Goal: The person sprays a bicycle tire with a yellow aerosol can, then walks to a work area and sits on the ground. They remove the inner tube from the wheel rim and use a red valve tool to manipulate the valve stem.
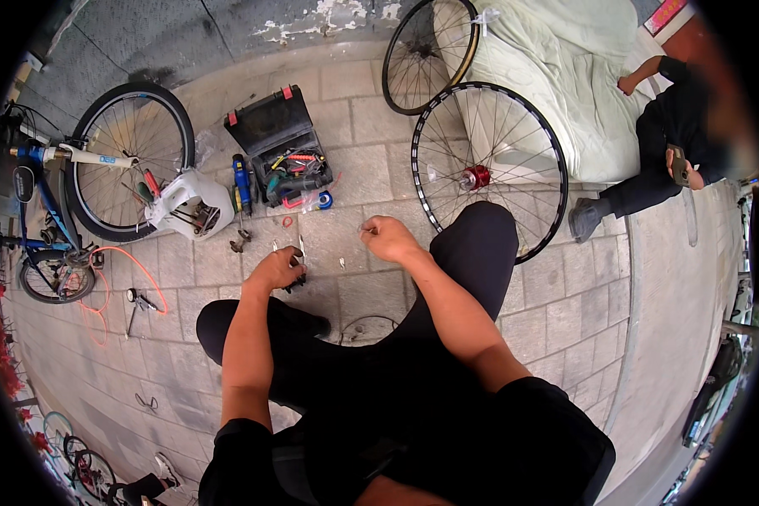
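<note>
My left hand (pixel 275 269) is low over the paving with its fingers curled. Whatever they may hold is too small to make out. Close to its fingertips are a thin silvery piece (pixel 302 243) and a small dark object (pixel 294 285), partly hidden by the hand. My right hand (pixel 390 239) hovers farther right, thumb and fingers drawn together; anything between them is hidden. Between the hands a small whitish piece (pixel 341 263) lies on the ground. A small red ring (pixel 287 222) rests beyond the left hand.
An open black toolbox (pixel 270 126) full of tools stands ahead. Left are a bicycle wheel (pixel 177 118), a white plastic container (pixel 191 202) and an orange hose (pixel 148 274). A black rim with a red hub (pixel 476 176) leans near a covered sofa (pixel 557 110). Another person sits right, holding a phone (pixel 677 166).
</note>
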Available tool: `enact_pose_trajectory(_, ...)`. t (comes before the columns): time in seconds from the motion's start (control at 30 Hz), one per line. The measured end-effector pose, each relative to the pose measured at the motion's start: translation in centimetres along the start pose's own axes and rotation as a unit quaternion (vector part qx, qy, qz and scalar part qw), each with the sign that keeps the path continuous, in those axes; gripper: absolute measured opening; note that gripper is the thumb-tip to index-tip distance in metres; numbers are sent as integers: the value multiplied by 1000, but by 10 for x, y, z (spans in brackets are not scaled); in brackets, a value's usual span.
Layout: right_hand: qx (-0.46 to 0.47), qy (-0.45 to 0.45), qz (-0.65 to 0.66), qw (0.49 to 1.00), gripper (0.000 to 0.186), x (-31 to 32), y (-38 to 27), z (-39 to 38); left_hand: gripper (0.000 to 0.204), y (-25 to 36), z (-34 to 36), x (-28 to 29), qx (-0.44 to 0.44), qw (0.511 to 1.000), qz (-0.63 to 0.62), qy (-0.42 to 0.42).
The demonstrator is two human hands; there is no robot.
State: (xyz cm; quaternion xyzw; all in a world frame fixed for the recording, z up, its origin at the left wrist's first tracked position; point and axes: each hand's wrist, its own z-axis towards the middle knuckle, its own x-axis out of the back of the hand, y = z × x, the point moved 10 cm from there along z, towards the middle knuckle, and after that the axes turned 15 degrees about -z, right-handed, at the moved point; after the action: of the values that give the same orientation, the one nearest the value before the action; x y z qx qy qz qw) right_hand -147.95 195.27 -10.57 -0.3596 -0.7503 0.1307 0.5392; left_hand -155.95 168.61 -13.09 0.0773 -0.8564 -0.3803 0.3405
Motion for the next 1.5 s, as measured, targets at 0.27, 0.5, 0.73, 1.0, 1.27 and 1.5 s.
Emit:
enact_pose_trajectory(0.27,-15,-10,14,1000,39,1,1,-2,45,1,2,2,-6,1000,-6,3)
enact_pose_trajectory(0.5,16,228,122,966,38,168,3,-50,47,0,-1,7,-5,1000,-7,7)
enact_pose_trajectory(0.73,-130,470,-169,856,41,367,144,-94,46,9,-1,10,-12,1000,-6,6)
enact_pose_trajectory(1.0,-207,411,-36,887,53,372,315,-69,46,12,4,5,-15,1000,0,0)
enact_pose_trajectory(1.27,-178,435,-99,877,54,350,245,-87,47,19,8,5,-3,1000,3,-10)
enact_pose_trajectory(1.5,-139,415,-139,888,40,344,230,-87,48,34,15,0,-42,999,12,-16)
